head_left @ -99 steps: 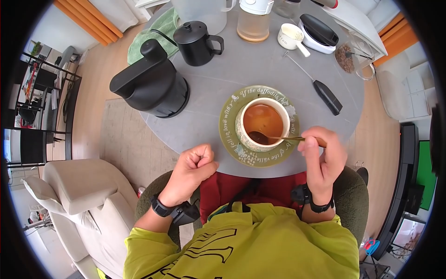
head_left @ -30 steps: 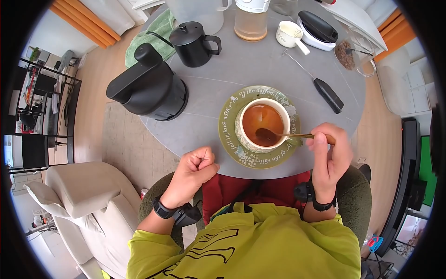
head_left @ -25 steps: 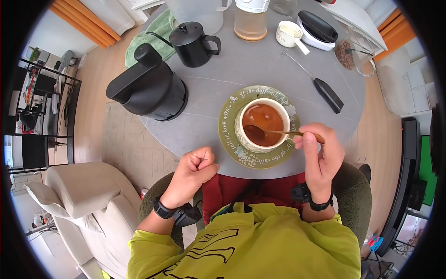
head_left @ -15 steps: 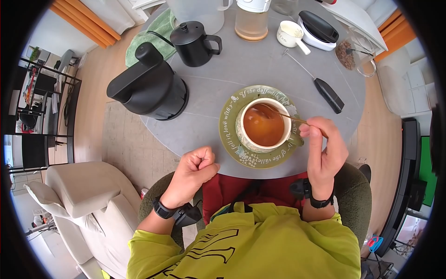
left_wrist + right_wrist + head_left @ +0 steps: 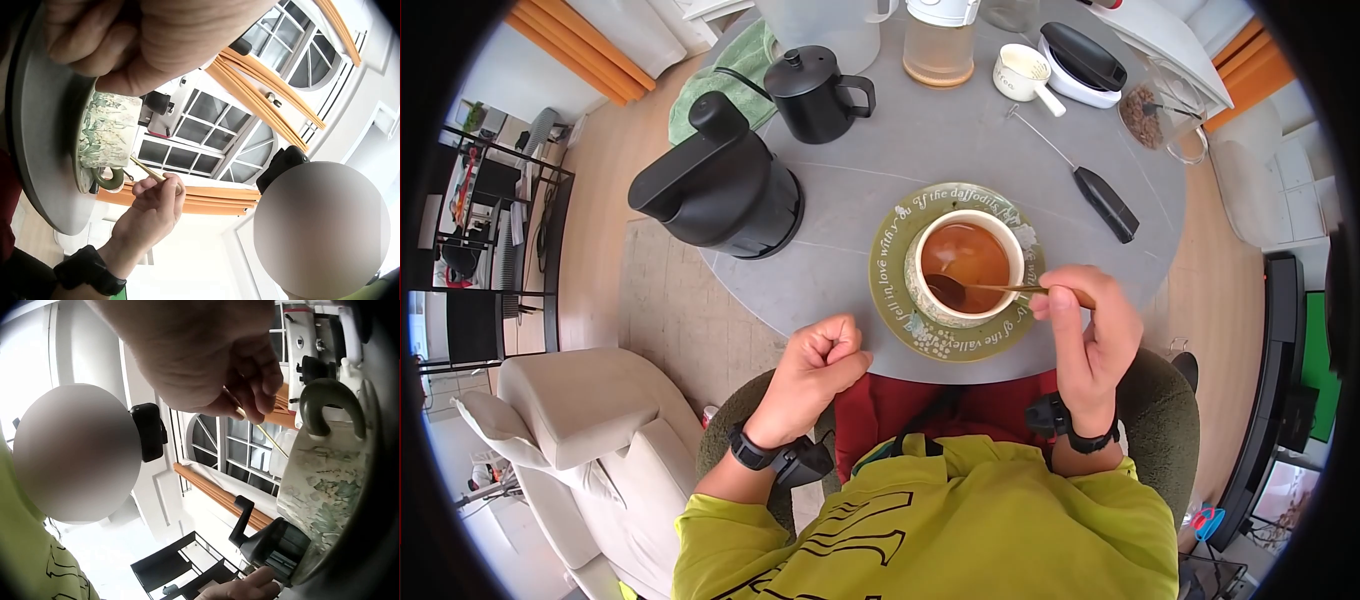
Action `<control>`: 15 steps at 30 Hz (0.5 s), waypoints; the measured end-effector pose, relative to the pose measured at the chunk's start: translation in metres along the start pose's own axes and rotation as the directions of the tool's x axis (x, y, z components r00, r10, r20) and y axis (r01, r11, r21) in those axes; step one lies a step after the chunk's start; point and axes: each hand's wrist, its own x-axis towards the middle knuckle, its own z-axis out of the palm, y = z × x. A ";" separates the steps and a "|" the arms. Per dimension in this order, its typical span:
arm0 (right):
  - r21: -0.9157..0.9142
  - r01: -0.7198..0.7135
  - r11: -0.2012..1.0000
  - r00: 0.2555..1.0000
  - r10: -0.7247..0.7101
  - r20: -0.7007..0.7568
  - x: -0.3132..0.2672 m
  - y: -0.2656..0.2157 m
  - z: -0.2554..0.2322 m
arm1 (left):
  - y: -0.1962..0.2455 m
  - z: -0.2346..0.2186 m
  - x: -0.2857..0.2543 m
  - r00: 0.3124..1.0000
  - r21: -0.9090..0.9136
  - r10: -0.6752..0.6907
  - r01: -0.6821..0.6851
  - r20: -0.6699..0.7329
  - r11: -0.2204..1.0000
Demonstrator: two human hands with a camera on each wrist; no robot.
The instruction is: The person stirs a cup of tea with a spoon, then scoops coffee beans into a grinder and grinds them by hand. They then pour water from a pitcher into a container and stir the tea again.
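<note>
My right hand (image 5: 1092, 335) pinches the handle of a gold-coloured spoon (image 5: 1005, 288) between thumb and fingers. The spoon slants over the right side of a cup (image 5: 915, 275), its dark bowl dipping into amber liquid (image 5: 968, 262) near the lower left wall. Flowers decorate the cup's outside, and a green handle (image 5: 328, 403) shows in the right wrist view. Beneath the cup lies a green saucer (image 5: 890, 290) with white lettering. My left hand (image 5: 815, 365) is curled into a fist at the near table edge, left of the saucer, holding nothing.
On the grey round table (image 5: 830, 220) stand a black lidded appliance (image 5: 725, 190) and a black gooseneck kettle (image 5: 810, 95) at left. A handheld frother (image 5: 1105, 205) lies right of the saucer. Farther back are a small white handled cup (image 5: 1022, 75) and a green towel (image 5: 725, 85).
The spoon's bowl has swept from the far side of the cup to the lower left, with my right hand shifting slightly left and nearer. The left hand keeps its place.
</note>
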 end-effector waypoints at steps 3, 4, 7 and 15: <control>-0.001 0.065 0.998 0.998 -0.065 -0.003 0.003 0.003 0.004 | 0.000 0.000 -0.001 1.000 0.000 0.003 -0.003 0.003 1.000; -0.034 0.080 0.996 0.997 -0.080 -0.009 0.004 0.004 0.004 | 0.000 0.000 -0.001 1.000 0.001 0.004 -0.004 0.001 1.000; -0.111 0.116 0.987 0.993 -0.118 -0.016 0.007 0.006 0.002 | 0.001 0.000 -0.001 1.000 -0.003 0.000 0.000 0.004 1.000; -0.241 0.096 0.966 0.989 -0.119 -0.082 0.003 0.001 -0.011 | 0.001 0.001 -0.001 1.000 0.006 0.005 -0.005 0.008 1.000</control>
